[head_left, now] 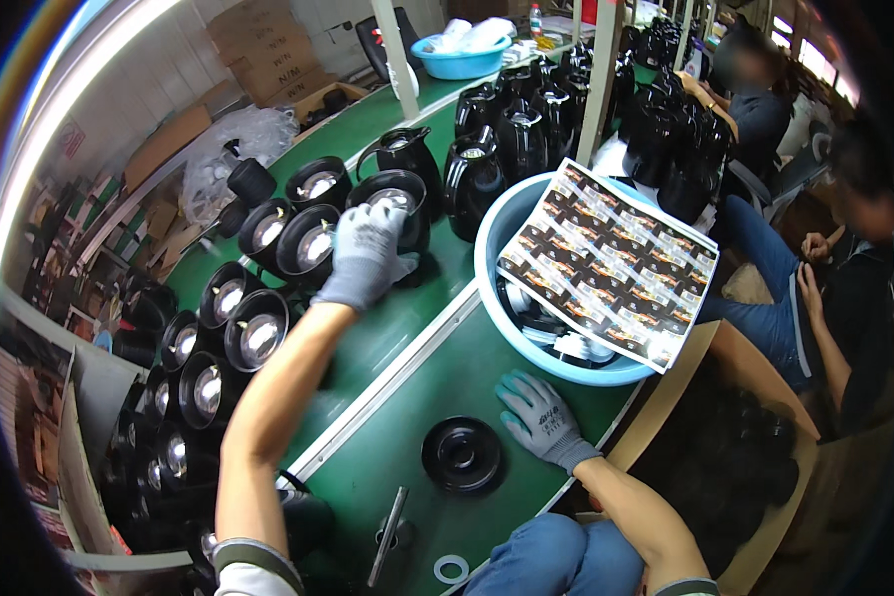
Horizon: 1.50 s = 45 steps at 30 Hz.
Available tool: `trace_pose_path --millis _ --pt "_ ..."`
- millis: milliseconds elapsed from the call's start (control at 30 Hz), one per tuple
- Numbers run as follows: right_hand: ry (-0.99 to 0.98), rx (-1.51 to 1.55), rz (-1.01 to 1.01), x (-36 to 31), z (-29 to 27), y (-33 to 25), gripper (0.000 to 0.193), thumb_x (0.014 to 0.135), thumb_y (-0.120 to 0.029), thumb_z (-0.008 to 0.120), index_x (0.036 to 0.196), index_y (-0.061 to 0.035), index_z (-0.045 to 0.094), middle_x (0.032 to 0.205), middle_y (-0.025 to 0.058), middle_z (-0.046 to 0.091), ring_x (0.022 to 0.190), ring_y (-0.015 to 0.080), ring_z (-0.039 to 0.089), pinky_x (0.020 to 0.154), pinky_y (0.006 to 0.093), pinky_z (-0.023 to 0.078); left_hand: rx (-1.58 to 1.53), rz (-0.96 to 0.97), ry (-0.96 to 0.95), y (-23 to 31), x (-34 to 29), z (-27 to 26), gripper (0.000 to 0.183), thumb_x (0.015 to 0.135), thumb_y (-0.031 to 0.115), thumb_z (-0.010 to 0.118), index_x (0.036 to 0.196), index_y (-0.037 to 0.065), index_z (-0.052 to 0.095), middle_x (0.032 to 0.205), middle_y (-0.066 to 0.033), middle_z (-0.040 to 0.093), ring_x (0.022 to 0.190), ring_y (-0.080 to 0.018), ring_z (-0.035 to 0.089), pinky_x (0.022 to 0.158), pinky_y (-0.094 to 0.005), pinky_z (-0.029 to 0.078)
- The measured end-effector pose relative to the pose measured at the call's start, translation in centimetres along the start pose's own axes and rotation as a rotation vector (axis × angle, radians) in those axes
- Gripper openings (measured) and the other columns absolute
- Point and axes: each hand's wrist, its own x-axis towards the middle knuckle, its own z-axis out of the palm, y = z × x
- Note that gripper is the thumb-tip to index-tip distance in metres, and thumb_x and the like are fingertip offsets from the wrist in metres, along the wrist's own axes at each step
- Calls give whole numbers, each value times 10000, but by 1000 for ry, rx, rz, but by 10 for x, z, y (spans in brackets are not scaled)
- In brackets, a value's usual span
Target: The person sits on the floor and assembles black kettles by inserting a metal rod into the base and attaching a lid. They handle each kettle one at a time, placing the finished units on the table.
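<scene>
The pot [419,224] is standing on the far part of the green desk [368,467], its open end facing up. The left hand [366,258] is lying over it, fingers curling at the rim and thumb spreading along the side — whether this grip is firm or only touching, I cannot tell. The right hand [541,417] is resting palm down on the desk, fingers apart, holding nothing.

Nothing is covering the pot's end beyond the hand, so I judge it unfinished. The other pots [258,331] are likewise gaping, showing silvery insides, so much seems left. A disc [462,453] is lying loose beside the right hand — not fitted to anything. The upright jugs [521,139] may be further along, though their undersides are hidden.

Nearer the person, a rod [389,531] and a white ring [440,573] are lying on the desk. Neighbouring pots are crowding the left hand and jugs are standing close behind. A blue tub [487,260] is blocking the right, a printed sheet [611,263] covering much of it; a box [679,382] is holding dark pieces.
</scene>
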Motion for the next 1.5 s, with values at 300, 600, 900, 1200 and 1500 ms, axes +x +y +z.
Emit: trace_pose_path --millis 300,600,900,1200,1500 --pt "46 246 184 -23 -27 -9 443 918 -328 687 1285 -83 647 1332 180 615 1271 390 550 1092 477 441 -230 156 136 51 -69 -122 279 777 204 761 1042 147 697 1007 -95 653 1032 -322 618 950 -483 476" --pt "129 115 -461 -61 -212 -187 654 701 -285 869 1261 -132 567 1505 195 447 1383 433 456 1066 548 461 -480 415 -185 118 -220 -325 422 700 220 821 1107 178 720 1043 -57 653 1043 -281 635 1082 -508 454" --pt "575 774 123 -260 -212 -222 635 685 -215 945 1189 1 625 1414 195 598 1273 328 604 1075 421 481 -862 -100 -157 190 -379 -272 729 770 26 773 1447 -32 510 1343 -200 636 1220 -257 639 1027 -358 500" --pt "614 827 177 -314 -202 -249 501 819 -267 847 1234 -40 679 1462 208 535 1201 284 660 980 389 567 -1532 -715 -446 249 -417 -179 645 854 80 743 1443 -37 508 1341 -183 639 1200 -253 648 964 -344 539" --pt "-67 -42 1558 -365 -84 108 1294 721 -761 728 1629 -42 152 1625 334 252 1524 494 201 1206 639 188 -1547 -922 -567 253 -427 -156 590 866 95 736 1408 -34 541 1300 -172 659 1154 -244 665 944 -345 549"
